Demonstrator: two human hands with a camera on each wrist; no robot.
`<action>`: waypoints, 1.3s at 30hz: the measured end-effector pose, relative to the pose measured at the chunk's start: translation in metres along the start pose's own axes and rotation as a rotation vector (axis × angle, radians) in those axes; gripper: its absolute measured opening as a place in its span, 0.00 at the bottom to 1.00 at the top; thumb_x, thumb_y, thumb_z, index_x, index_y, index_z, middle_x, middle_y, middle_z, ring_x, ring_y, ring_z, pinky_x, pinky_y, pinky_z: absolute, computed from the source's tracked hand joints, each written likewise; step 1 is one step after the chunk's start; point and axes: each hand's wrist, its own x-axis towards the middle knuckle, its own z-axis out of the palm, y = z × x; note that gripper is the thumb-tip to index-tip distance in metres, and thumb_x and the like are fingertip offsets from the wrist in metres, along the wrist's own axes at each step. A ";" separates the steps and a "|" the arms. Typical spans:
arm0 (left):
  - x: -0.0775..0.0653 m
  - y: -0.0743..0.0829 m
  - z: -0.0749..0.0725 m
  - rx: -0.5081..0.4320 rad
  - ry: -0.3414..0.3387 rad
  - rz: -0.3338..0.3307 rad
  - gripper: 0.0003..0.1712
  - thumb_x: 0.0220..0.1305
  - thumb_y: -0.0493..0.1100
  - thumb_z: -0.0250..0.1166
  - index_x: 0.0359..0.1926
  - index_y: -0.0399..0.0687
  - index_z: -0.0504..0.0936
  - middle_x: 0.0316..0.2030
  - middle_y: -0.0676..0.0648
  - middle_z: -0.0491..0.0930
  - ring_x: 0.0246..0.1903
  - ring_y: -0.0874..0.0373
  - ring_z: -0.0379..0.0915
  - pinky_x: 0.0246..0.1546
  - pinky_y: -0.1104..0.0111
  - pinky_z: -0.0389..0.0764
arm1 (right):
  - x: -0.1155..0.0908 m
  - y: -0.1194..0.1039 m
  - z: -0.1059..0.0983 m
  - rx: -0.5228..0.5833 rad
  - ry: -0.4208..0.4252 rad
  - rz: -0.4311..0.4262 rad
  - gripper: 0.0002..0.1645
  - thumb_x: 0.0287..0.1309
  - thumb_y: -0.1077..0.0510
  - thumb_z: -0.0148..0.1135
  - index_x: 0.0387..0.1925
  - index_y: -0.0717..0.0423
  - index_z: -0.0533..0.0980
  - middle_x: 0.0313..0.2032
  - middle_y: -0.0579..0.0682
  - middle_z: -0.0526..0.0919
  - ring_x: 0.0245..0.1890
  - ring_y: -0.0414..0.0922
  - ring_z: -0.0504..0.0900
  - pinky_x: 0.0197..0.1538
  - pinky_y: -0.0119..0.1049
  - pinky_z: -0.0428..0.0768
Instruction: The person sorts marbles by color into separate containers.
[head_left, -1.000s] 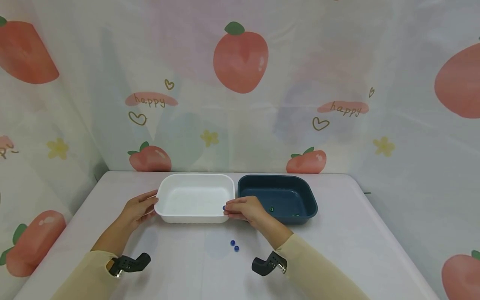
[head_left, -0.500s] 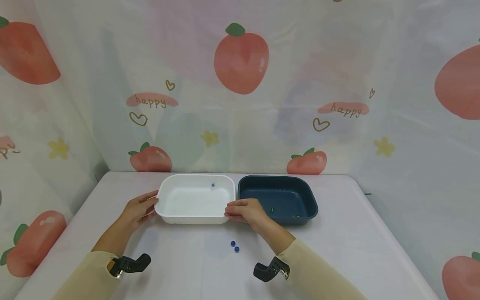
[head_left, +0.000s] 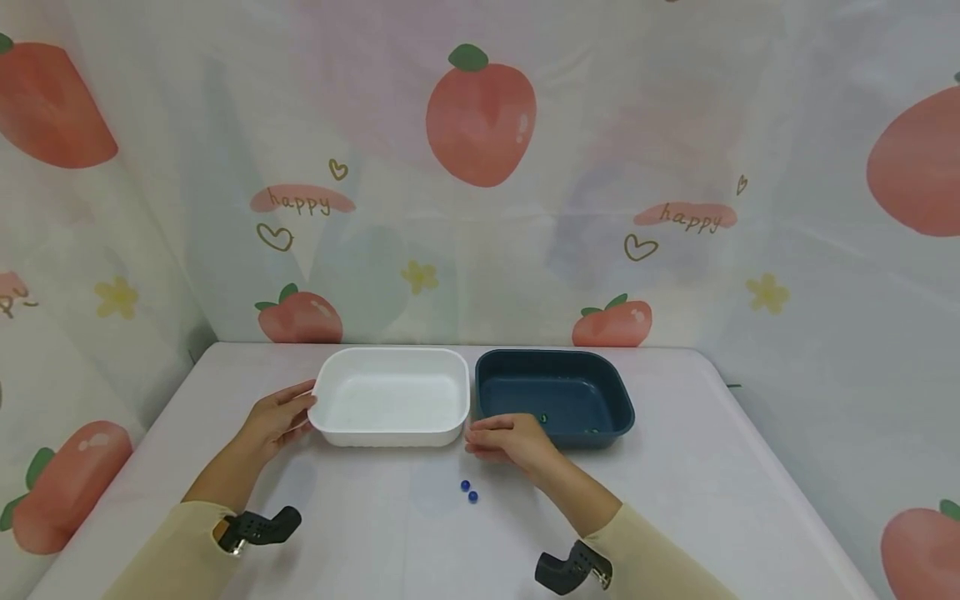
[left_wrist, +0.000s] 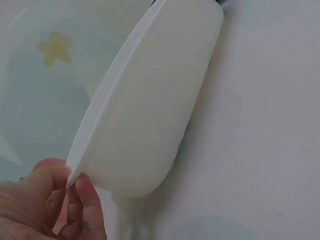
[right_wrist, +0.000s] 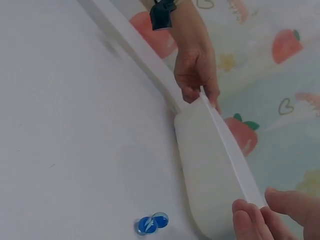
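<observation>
My left hand (head_left: 277, 421) pinches the rim at the left end of the white basin (head_left: 390, 440); in the left wrist view its thumb and fingers (left_wrist: 90, 200) meet at that corner. My right hand (head_left: 513, 442) hovers by the basin's front right corner, holding nothing. In the right wrist view its thumb (right_wrist: 287, 202) stands apart from the fingers beside the rim. Two blue glass marbles (head_left: 465, 485) lie close together on the table in front of the basin. No marble shows inside the white basin in the head view.
A dark blue basin (head_left: 555, 358) stands right of the white one, with green marbles (head_left: 543, 418) in it. The white-covered table (head_left: 360, 533) ends at the back against a peach-printed cloth (head_left: 480, 250).
A blue marble left my right hand's fingers and rolled in the white basin; now it is out of sight. The right hand drew back to the right and nearer. The left hand stayed put.
</observation>
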 end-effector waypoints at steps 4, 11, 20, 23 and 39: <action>0.000 0.000 0.000 0.002 -0.002 0.000 0.31 0.71 0.46 0.60 0.72 0.46 0.65 0.59 0.42 0.74 0.35 0.66 0.76 0.37 0.76 0.82 | -0.007 0.004 -0.003 -0.033 0.003 0.014 0.23 0.59 0.60 0.67 0.52 0.72 0.77 0.39 0.58 0.88 0.38 0.45 0.88 0.45 0.34 0.85; -0.001 0.000 -0.001 -0.005 -0.006 -0.001 0.31 0.71 0.45 0.60 0.72 0.45 0.65 0.60 0.41 0.74 0.35 0.66 0.76 0.37 0.76 0.82 | -0.016 0.016 -0.008 -0.064 0.006 0.015 0.23 0.58 0.61 0.68 0.51 0.73 0.78 0.39 0.59 0.88 0.36 0.47 0.89 0.44 0.37 0.86; 0.000 0.000 0.000 -0.010 -0.004 -0.004 0.32 0.71 0.45 0.61 0.72 0.45 0.65 0.55 0.46 0.76 0.35 0.66 0.76 0.37 0.75 0.83 | -0.022 0.036 -0.006 -0.053 0.020 0.050 0.21 0.56 0.65 0.69 0.49 0.75 0.78 0.38 0.60 0.88 0.34 0.46 0.88 0.43 0.41 0.86; 0.001 -0.001 0.000 -0.016 -0.003 -0.006 0.32 0.70 0.45 0.61 0.72 0.45 0.65 0.54 0.47 0.77 0.35 0.66 0.76 0.37 0.75 0.83 | -0.022 0.043 -0.005 -0.051 0.024 0.048 0.20 0.54 0.65 0.69 0.47 0.75 0.79 0.37 0.60 0.88 0.33 0.44 0.87 0.41 0.40 0.87; -0.001 0.000 0.001 -0.006 0.005 -0.008 0.32 0.71 0.46 0.60 0.72 0.46 0.65 0.57 0.44 0.75 0.36 0.65 0.76 0.38 0.75 0.83 | -0.021 0.055 0.003 -0.098 0.012 -0.031 0.18 0.51 0.66 0.71 0.43 0.74 0.80 0.35 0.59 0.88 0.31 0.43 0.87 0.38 0.38 0.87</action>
